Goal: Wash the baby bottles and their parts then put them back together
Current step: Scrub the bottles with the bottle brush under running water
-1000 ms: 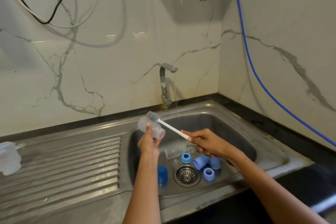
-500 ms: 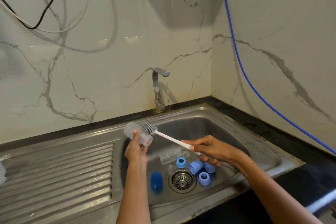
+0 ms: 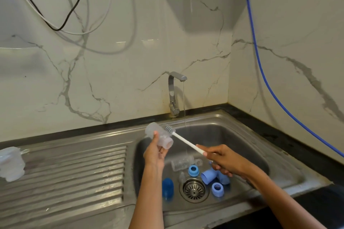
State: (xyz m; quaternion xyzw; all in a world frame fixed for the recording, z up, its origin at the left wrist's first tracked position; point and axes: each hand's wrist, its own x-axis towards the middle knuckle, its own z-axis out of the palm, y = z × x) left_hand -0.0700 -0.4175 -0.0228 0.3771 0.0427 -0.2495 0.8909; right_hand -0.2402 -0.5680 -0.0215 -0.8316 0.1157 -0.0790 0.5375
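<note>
Now | left hand (image 3: 155,151) grips bottle (image 3: 159,135) | right hand (image 3: 222,160) pinches brush (image 3: 183,140) handle, bristles beside neck

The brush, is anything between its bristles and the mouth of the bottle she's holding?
Nothing visible. The brush bristles lie against the outside of the bottle, just behind its open mouth, which faces the right hand.

A steel sink (image 3: 279,156) holds a clear bottle (image 3: 181,162), blue rings (image 3: 193,170) and caps (image 3: 167,188); a plastic piece (image 3: 11,163) sits on its drainboard (image 3: 74,173).
</note>
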